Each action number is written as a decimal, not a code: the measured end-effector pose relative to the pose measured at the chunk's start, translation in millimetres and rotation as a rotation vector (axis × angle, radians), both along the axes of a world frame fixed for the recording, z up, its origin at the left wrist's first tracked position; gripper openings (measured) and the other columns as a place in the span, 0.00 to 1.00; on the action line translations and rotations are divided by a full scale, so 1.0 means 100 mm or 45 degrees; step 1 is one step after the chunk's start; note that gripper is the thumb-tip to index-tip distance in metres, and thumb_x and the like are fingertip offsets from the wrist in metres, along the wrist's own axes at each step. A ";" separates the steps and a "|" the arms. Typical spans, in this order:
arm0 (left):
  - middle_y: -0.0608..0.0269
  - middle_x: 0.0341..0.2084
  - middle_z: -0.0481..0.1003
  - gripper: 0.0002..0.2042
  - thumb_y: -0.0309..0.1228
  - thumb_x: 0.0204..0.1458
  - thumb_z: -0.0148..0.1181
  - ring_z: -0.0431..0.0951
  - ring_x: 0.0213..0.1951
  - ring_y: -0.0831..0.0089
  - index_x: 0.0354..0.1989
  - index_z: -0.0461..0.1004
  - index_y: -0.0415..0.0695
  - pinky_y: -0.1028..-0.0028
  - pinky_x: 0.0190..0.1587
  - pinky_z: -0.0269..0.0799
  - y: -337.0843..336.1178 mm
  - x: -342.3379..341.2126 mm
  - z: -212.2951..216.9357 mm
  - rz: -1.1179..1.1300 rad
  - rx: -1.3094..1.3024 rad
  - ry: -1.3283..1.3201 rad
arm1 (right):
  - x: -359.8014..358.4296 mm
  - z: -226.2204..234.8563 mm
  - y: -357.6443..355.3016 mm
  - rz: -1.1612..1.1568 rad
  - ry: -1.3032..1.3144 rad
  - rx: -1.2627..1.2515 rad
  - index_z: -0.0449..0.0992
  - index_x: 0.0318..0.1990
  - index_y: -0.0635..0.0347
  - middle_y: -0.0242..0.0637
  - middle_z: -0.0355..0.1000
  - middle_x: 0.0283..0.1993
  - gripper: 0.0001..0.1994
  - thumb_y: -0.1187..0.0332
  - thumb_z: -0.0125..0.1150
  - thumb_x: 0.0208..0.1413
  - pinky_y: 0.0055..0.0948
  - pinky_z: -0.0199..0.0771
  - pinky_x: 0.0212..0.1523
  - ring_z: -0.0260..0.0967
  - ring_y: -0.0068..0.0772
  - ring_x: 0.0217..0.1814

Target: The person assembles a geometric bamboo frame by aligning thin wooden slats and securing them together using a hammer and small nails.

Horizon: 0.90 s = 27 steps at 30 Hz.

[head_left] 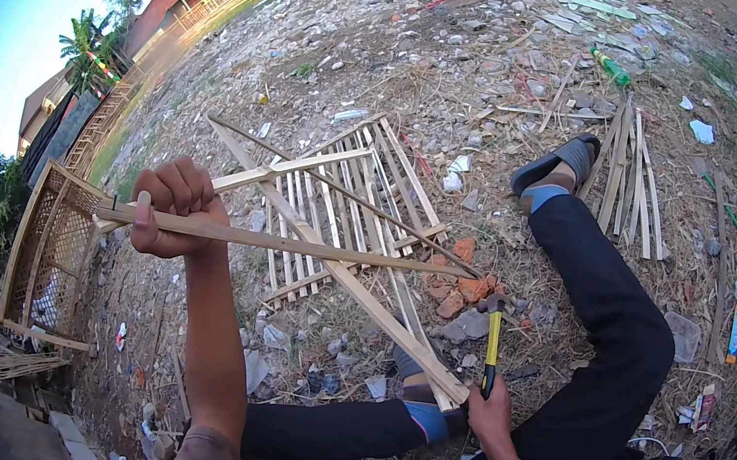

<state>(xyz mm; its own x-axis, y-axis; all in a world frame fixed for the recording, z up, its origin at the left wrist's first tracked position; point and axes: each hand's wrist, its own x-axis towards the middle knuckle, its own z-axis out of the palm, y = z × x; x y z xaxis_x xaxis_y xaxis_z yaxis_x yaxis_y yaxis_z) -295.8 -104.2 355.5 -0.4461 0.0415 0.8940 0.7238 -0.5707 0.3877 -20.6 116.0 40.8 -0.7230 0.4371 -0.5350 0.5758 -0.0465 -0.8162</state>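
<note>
My left hand (179,205) is raised at the left, its fingers closed round a wooden slat (316,249) that runs level to the right. A small thin dark piece, perhaps a nail, stands at the slat's left end. My right hand (492,412) grips a hammer (492,350) by its yellow and black handle, the head pointing away toward broken bricks. Beside that hand ends a longer pale slat (391,328), which slopes up to the left and crosses other strips. Behind them a slatted wooden panel (413,174) lies on the ground; my left arm and the slats hide part of it.
Broken red bricks (474,288) lie between my legs. Several loose slats (628,182) fan out by my sandalled foot (558,160), near a green bottle (611,68). A woven lattice frame (49,253) stands at the left. Rubble and litter cover the ground.
</note>
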 end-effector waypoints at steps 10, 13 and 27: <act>0.72 0.09 0.50 0.17 0.41 0.51 0.48 0.46 0.14 0.80 0.16 0.50 0.52 0.78 0.14 0.42 -0.03 -0.08 -0.03 0.013 -0.010 -0.058 | 0.00 0.01 0.00 -0.014 0.050 -0.037 0.68 0.40 0.67 0.53 0.73 0.35 0.17 0.62 0.65 0.54 0.46 0.70 0.42 0.73 0.54 0.39; 0.72 0.09 0.49 0.18 0.42 0.53 0.47 0.46 0.14 0.81 0.16 0.49 0.52 0.79 0.14 0.41 0.01 -0.08 -0.03 0.213 0.035 -0.167 | 0.01 -0.06 -0.02 -0.036 0.078 -0.052 0.68 0.39 0.66 0.52 0.73 0.35 0.17 0.62 0.65 0.54 0.45 0.71 0.42 0.74 0.54 0.40; 0.78 0.15 0.49 0.16 0.49 0.54 0.65 0.51 0.15 0.86 0.32 0.71 0.50 0.80 0.15 0.47 0.35 -0.53 0.34 0.724 0.054 -0.887 | 0.00 -0.12 -0.03 -0.032 0.011 -0.095 0.68 0.40 0.66 0.49 0.72 0.35 0.17 0.61 0.65 0.54 0.45 0.70 0.43 0.73 0.51 0.39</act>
<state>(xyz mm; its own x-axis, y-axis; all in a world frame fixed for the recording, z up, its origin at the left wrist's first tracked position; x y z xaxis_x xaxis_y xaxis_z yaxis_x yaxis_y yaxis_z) -349.0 -69.3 389.8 -0.8305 -0.3782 0.4090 0.5102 -0.2217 0.8310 -20.2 113.4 29.2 -0.7170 0.4142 -0.5607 0.5668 -0.1217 -0.8148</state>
